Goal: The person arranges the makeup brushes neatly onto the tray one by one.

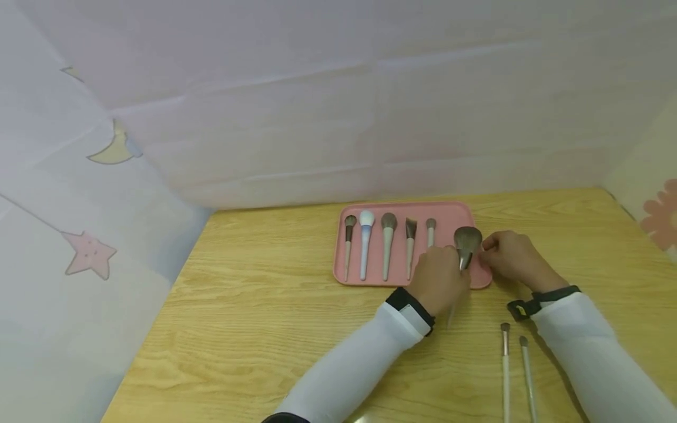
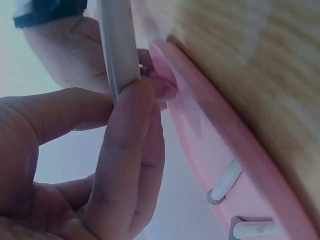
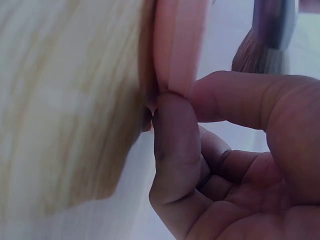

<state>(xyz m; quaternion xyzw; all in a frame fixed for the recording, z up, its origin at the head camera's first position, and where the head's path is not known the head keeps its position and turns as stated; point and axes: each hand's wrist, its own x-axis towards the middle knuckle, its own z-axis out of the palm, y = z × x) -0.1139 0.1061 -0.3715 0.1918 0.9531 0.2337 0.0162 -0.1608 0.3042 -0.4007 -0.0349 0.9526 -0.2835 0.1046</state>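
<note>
Pink tray [image 1: 370, 277] near the far edge of the wooden tabletop [image 1: 254, 317], with five makeup brushes [image 1: 388, 244] in a row inside. Large fluffy brush [image 1: 467, 242] over the tray's right end, handle pinched between thumb and fingers [image 2: 125, 150] of the left hand [image 1: 438, 281]. Right hand [image 1: 510, 255] at the tray's right rim, thumb and fingers [image 3: 172, 150] clamped on the rim. Two slim brushes [image 1: 515, 370] near the tabletop's front edge, by the right sleeve.
</note>
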